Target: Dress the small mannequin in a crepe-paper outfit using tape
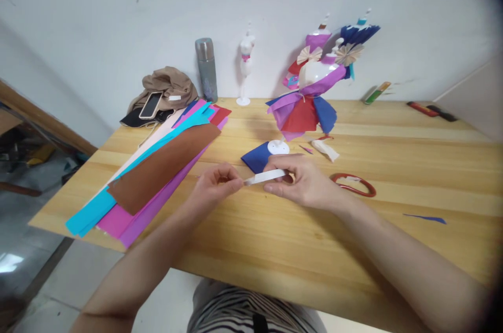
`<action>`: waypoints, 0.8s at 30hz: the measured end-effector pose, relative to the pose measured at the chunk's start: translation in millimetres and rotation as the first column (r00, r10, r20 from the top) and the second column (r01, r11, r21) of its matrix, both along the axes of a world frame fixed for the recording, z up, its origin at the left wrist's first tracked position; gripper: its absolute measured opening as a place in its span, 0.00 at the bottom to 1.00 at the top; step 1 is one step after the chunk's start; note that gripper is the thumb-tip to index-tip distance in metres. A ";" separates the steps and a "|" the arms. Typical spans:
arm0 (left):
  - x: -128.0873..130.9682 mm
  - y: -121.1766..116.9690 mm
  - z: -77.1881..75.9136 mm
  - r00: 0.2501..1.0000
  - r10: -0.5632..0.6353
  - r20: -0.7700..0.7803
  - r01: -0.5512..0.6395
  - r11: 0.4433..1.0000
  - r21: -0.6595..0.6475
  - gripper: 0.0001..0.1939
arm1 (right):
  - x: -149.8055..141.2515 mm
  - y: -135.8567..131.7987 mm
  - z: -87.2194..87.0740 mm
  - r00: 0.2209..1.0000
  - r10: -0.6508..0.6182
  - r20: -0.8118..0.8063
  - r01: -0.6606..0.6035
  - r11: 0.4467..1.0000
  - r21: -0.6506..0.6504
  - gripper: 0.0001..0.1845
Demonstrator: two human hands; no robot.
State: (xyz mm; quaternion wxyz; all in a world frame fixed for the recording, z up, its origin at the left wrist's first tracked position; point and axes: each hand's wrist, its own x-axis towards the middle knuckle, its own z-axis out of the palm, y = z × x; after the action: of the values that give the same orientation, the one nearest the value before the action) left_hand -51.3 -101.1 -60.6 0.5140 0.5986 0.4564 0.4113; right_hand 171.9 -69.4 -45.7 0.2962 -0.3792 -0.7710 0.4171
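Over the front middle of the table, my right hand (301, 181) grips a white roll of tape (265, 177), seen nearly edge-on. My left hand (220, 182) is closed in a pinch at the roll's left end, where the tape's loose end seems to be; the fingertips partly hide it. Just behind my hands stands a small white dress form (314, 74) with a purple, red and blue paper skirt (301, 115). Its round white base (278, 147) overlaps a piece of dark blue paper (256, 159), partly covered by my right hand.
Coloured paper sheets (165, 168) lie at left, near a phone (151, 106) on brown cloth (167, 84). A flask (206, 68), a bare white dress form (245, 68) and decorated forms (359, 34) stand along the wall. Red-handled scissors (367, 189), a glue stick (378, 92) and paper scraps (426, 218) are at right.
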 end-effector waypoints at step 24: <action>-0.4 8.4 -3.9 0.999 -0.006 -0.051 -0.008 0.961 -0.276 0.17 | -5.6 -5.4 -13.9 0.988 0.044 -0.145 0.019 0.913 0.406 0.10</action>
State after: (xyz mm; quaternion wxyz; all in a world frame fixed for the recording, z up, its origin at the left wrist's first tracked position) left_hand -51.7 -92.7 -64.6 0.5804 0.5311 0.5226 0.3285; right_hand 166.3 -74.8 -59.6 0.4232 -0.2717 -0.8187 0.2771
